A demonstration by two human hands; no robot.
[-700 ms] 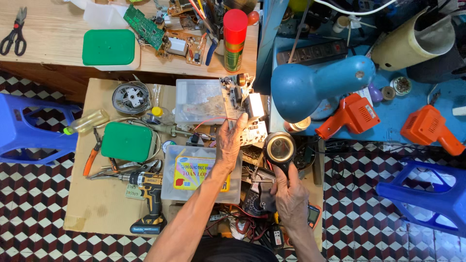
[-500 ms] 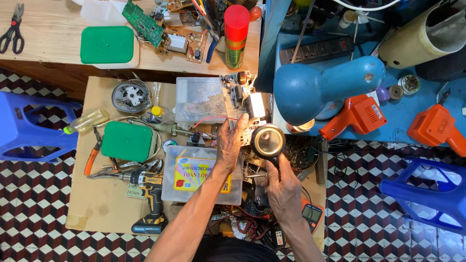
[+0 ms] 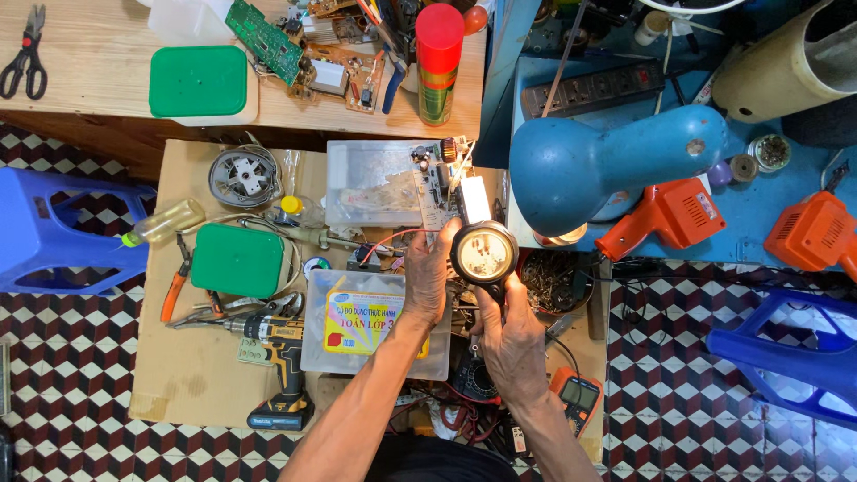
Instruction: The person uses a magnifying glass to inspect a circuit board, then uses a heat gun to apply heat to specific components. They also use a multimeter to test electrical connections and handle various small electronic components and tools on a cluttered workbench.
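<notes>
Nearest the camera, two bare forearms rise from the bottom edge. Right hand [image 3: 511,337] is wrapped around the black handle of a round magnifying glass [image 3: 484,253], gripping it upright so the lens sits over the middle of the cluttered low table [image 3: 170,375]. Left hand [image 3: 430,272] is just left of the lens, fingers bent around the lower end of a white circuit board [image 3: 444,189], holding it by its edge; a red wire loops off to the left of that hand. Under the left forearm, a clear plastic box [image 3: 375,323] with a yellow label. Left of it a yellow-and-black cordless drill [image 3: 284,361], pliers with orange grips [image 3: 177,287], a green-lidded tub [image 3: 239,260]. By the right wrist, an orange multimeter [image 3: 574,397]. Farther up the table, a grey fan wheel [image 3: 243,175] and a clear tray [image 3: 370,183]. Right of the lens, a blue desk lamp [image 3: 598,165], then two orange power tools. On the far wooden bench [image 3: 98,67]: scissors [image 3: 27,62], another green lid, a green circuit board, a red-capped spray can [image 3: 439,62].
</notes>
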